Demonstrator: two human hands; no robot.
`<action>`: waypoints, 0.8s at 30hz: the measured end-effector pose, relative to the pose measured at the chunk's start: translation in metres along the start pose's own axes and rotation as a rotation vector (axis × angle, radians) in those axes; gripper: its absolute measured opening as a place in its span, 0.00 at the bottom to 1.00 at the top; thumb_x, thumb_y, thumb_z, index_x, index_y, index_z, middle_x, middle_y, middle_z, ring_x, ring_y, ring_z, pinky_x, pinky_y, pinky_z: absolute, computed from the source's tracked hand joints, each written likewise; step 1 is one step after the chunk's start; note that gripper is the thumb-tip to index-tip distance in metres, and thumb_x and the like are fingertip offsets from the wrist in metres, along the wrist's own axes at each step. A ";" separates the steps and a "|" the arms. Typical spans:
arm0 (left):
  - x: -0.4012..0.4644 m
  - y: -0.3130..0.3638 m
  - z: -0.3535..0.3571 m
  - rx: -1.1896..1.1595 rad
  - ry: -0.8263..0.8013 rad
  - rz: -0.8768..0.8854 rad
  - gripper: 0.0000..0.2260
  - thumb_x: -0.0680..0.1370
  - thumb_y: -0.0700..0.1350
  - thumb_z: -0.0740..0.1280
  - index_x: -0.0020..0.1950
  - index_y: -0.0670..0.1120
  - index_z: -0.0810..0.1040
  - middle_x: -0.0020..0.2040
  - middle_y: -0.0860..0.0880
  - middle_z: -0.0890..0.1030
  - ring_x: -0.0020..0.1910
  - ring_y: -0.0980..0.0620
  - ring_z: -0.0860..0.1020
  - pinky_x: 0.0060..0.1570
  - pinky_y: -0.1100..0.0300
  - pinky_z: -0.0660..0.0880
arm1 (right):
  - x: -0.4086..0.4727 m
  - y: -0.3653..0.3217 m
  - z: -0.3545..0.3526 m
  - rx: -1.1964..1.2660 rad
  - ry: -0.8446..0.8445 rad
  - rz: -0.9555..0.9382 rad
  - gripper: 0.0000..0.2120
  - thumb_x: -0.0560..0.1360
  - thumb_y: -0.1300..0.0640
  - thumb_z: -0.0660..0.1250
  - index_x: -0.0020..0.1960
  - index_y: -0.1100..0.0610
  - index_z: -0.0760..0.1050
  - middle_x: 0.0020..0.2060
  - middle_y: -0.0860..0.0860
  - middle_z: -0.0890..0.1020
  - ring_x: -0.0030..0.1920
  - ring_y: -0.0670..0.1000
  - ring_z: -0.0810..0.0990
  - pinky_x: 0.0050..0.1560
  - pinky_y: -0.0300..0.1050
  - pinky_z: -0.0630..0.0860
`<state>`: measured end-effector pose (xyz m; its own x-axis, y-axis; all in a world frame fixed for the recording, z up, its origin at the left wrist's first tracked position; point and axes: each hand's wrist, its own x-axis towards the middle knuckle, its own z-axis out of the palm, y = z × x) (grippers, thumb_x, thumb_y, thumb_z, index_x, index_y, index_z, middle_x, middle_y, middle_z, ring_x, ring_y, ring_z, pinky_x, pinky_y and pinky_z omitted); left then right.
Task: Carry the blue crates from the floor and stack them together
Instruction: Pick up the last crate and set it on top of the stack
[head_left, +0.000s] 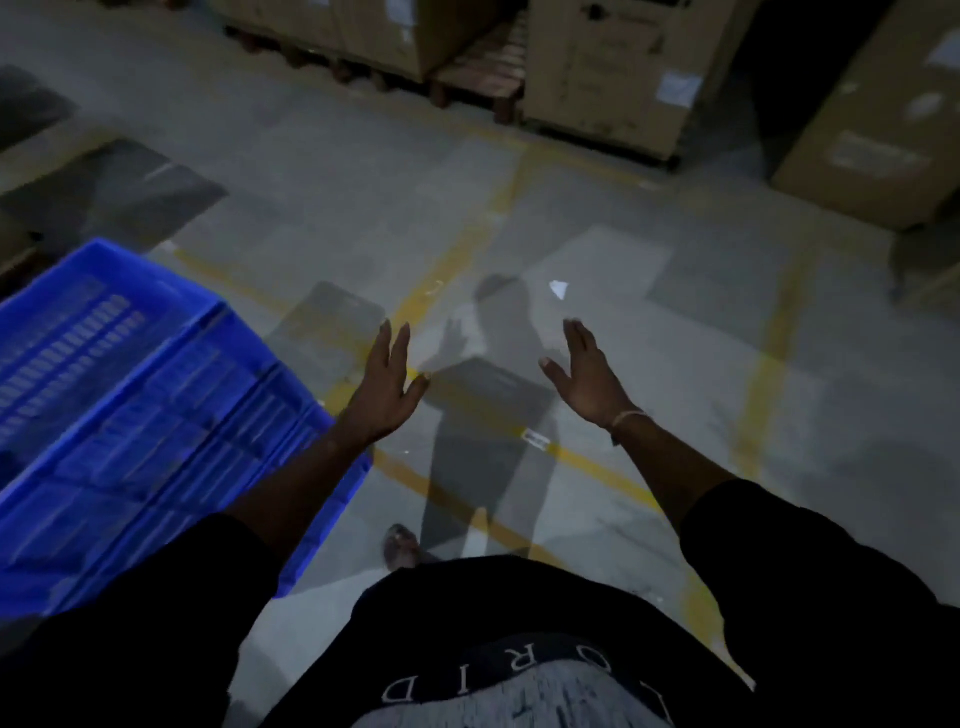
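Observation:
A stack of blue slotted crates (135, 415) stands at the left, its top crate's rim near the left edge of the view. My left hand (387, 387) is held out in front of me, just right of the stack, fingers straight, holding nothing. My right hand (587, 379) is stretched out at the same height, palm facing inward, fingers straight and empty. Both hands hover above the bare floor and touch no crate.
Grey concrete floor with yellow painted lines (457, 249) lies ahead. Large cardboard boxes (613, 73) on wooden pallets (478, 83) line the far side, with another box (878, 119) at the right. My foot (400, 545) shows below the hands.

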<state>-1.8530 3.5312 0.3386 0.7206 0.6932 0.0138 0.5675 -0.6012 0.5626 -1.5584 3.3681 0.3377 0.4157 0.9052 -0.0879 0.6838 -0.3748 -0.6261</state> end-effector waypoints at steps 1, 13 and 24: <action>0.007 0.013 0.009 0.003 -0.022 0.038 0.38 0.81 0.62 0.57 0.83 0.41 0.51 0.82 0.37 0.44 0.82 0.40 0.45 0.78 0.45 0.53 | -0.012 0.015 -0.008 0.017 0.026 0.035 0.38 0.81 0.38 0.56 0.81 0.55 0.45 0.81 0.51 0.48 0.80 0.51 0.48 0.77 0.47 0.48; 0.119 0.155 0.128 -0.051 -0.378 0.393 0.38 0.81 0.60 0.60 0.83 0.46 0.47 0.83 0.43 0.40 0.82 0.44 0.43 0.77 0.44 0.58 | -0.147 0.157 -0.078 0.150 0.366 0.496 0.38 0.81 0.37 0.56 0.81 0.53 0.46 0.81 0.49 0.48 0.80 0.51 0.49 0.78 0.50 0.51; 0.213 0.305 0.260 -0.080 -0.802 0.650 0.37 0.82 0.59 0.61 0.83 0.55 0.42 0.82 0.52 0.35 0.80 0.57 0.41 0.78 0.44 0.58 | -0.249 0.225 -0.106 0.270 0.743 0.956 0.39 0.79 0.36 0.58 0.81 0.54 0.49 0.80 0.52 0.51 0.79 0.54 0.52 0.77 0.57 0.56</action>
<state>-1.4225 3.3919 0.2979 0.9485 -0.2419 -0.2044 -0.0325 -0.7163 0.6970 -1.4440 3.0371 0.3010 0.9785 -0.0749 -0.1919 -0.1899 -0.6888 -0.6996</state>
